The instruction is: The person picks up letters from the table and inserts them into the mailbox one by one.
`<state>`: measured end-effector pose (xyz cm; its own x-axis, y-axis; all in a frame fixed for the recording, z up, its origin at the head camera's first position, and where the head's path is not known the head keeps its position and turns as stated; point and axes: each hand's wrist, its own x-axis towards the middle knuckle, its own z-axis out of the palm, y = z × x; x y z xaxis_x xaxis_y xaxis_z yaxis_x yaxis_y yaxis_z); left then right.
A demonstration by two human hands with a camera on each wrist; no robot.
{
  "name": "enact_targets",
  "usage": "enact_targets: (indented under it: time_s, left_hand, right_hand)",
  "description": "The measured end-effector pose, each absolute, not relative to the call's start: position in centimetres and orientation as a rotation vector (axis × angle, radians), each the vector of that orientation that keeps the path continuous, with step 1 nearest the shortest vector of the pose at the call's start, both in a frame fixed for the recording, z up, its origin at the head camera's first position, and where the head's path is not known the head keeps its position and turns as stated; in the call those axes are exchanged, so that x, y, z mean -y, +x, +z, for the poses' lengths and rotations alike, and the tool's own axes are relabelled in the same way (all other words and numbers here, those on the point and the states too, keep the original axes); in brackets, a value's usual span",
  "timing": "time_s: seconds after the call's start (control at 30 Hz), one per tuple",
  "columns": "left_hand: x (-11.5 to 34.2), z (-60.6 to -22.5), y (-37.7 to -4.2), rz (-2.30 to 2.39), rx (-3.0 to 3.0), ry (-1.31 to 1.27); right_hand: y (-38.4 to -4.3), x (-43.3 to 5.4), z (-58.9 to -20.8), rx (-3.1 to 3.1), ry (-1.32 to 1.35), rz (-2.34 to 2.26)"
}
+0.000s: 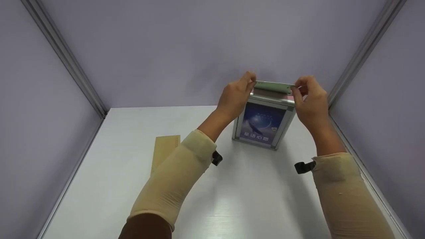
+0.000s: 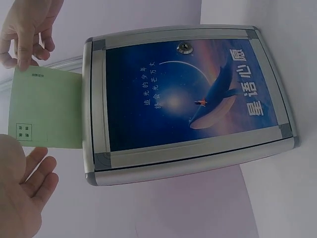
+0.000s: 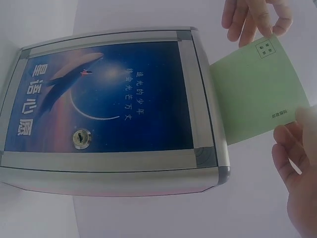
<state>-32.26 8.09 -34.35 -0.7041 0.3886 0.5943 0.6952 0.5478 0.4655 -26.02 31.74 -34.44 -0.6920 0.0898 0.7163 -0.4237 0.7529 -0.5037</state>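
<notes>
A green envelope (image 2: 47,106) with printed characters and a small printed square stands upright at the top of a silver-framed box (image 1: 264,124). Its lower part is hidden behind the box's top edge. My left hand (image 1: 235,96) pinches the envelope's left edge between thumb and fingers. At the opposite edge, my right hand (image 1: 310,99) pinches it near the upper corner. The box's front carries a blue poster (image 3: 106,96) with a whale and white characters, and a round keyhole lock (image 3: 81,139) sits on that face.
A tan envelope (image 1: 165,149) lies on the white table (image 1: 129,132), left of the box and partly covered by my left sleeve (image 1: 179,172). Behind the box rises a pale wall (image 1: 172,59), with side walls along metal posts (image 1: 66,56) at left and right.
</notes>
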Motion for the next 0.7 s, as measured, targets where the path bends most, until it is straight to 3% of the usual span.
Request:
enact_targets:
  time_s: [0.7]
  left_hand:
    - [-8.3, -36.9, -33.5, -0.878, 2.440, -0.682]
  right_hand:
    - [-27.2, -31.2, -37.3, 2.281, 0.150, 0.844]
